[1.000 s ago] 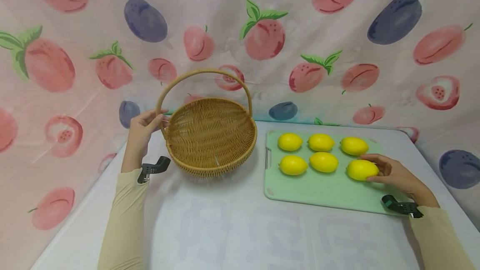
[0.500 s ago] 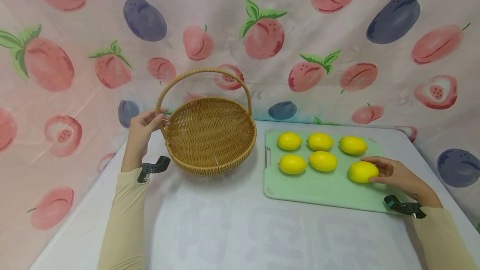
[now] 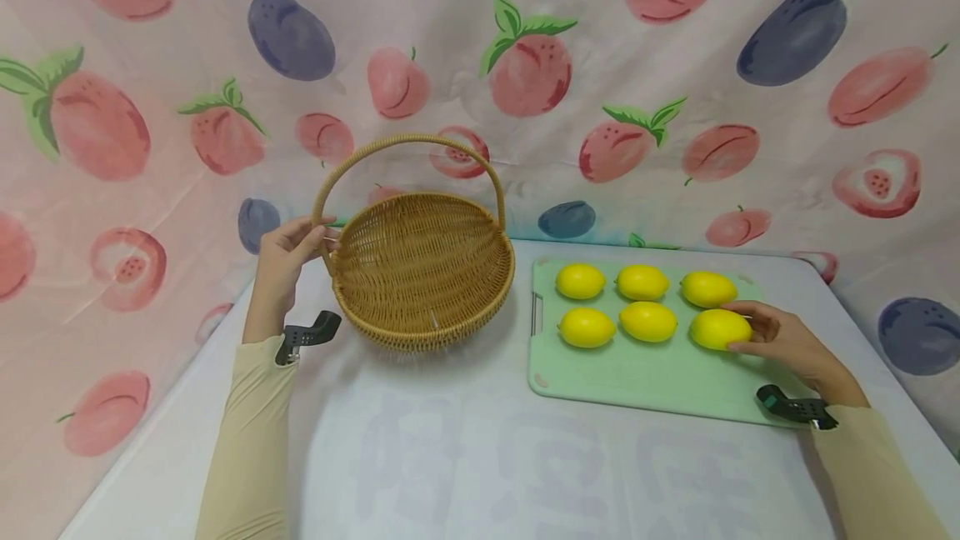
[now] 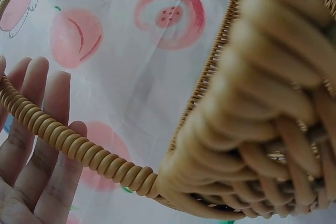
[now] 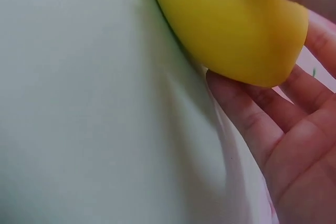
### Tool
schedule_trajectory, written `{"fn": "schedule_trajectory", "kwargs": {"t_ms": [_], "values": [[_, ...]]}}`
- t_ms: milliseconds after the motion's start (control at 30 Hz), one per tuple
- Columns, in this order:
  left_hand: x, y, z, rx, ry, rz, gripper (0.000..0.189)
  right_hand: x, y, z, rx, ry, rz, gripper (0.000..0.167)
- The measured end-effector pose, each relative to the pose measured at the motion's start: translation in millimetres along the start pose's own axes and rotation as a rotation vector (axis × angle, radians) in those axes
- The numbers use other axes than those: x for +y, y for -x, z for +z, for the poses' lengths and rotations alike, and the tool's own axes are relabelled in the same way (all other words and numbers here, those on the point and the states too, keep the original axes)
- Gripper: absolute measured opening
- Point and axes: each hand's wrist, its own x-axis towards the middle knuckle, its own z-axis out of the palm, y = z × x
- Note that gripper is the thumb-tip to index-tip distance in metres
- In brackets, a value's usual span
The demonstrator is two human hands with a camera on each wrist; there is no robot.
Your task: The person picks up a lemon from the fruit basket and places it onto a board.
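Note:
My left hand holds the wicker basket at the left foot of its arched handle. In the left wrist view its fingers lie behind the wrapped handle. The basket is tipped so its bare inside faces forward. On the right, my right hand grips a yellow lemon from its right side. Thumb and fingers hold that lemon close over the board in the right wrist view. This is the front right lemon of two rows.
A pale green cutting board lies right of the basket on the white tabletop. Other lemons on it include a back right one and a front middle one. A fruit-print cloth hangs behind the table.
The lemon in my right hand shifted slightly toward the front, then back and a little left, near the row. My left hand and the basket have stayed put.

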Motion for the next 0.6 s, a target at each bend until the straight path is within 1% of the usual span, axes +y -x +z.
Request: {"fn": "schedule_trajectory", "kwargs": {"t_ms": [267, 500, 600], "values": [[0.2, -0.3, 0.1, 0.004, -0.004, -0.001, 0.017, -1.4, 1.8, 0.2, -0.034, -0.037, -0.062, 0.054], [-0.9, -0.6, -0.9, -0.002, 0.0, 0.011, 0.018, -0.2, 3.4, -1.9, -0.077, -0.08, -0.092, 0.053], [-1.4, -0.8, -0.8, 0.007, -0.011, 0.007, 0.017, 1.2, 4.5, -2.7, -0.096, -0.093, -0.098, 0.054]]}}
